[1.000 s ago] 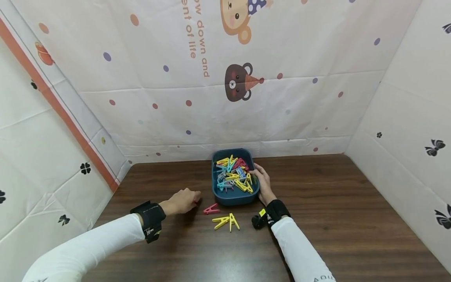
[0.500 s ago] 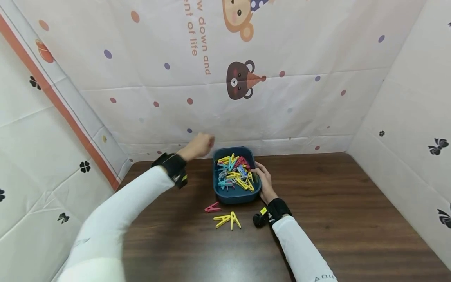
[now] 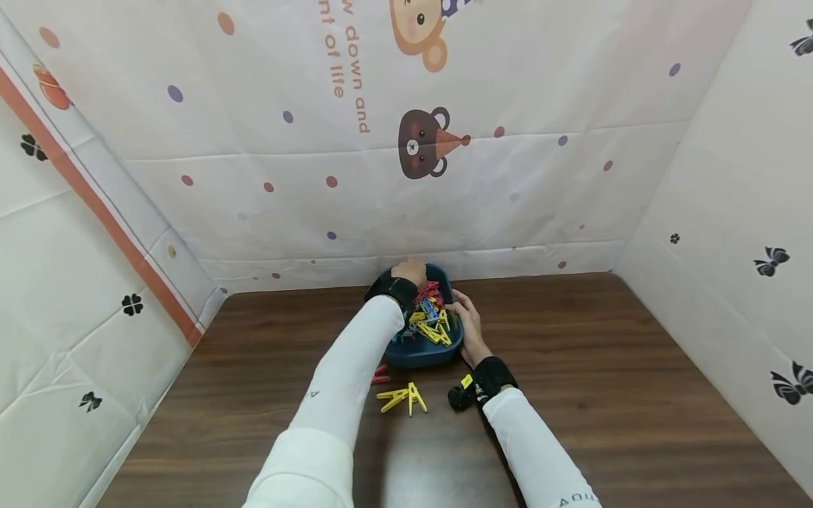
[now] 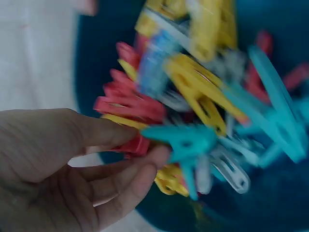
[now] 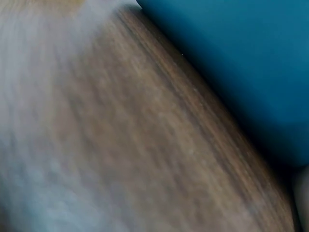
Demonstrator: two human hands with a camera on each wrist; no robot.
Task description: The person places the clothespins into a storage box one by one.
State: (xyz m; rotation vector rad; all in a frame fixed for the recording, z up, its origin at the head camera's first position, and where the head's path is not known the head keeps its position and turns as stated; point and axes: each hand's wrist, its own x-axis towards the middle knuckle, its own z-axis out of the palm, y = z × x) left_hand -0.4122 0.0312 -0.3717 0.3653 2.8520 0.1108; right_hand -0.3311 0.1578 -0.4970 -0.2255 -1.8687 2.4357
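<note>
A dark blue plastic basin (image 3: 419, 358) near the back of the table holds a heap of clothespins in yellow, red, blue, teal and grey. My left hand (image 3: 411, 272) reaches into its far left part. In the left wrist view, that hand's thumb and fingertips pinch one end of a teal clothespin (image 4: 186, 141), with red and yellow clothespins close behind. My right hand (image 3: 470, 330) grips the basin's right side; in the right wrist view only a sliver of it shows beside the blue wall (image 5: 251, 58). The left forearm covers part of the basin.
Two yellow clothespins (image 3: 394, 398) lie on the wooden table (image 3: 571, 367) in front of the basin. A red clothespin (image 3: 380, 375) beside them is partly covered by the left sleeve. A white printed sheet (image 3: 267, 212) rises behind the table's back edge.
My left hand has lifted from the table left of the basin, swung up over its far left corner and come down among the clothespins. My right hand stays at the basin's side.
</note>
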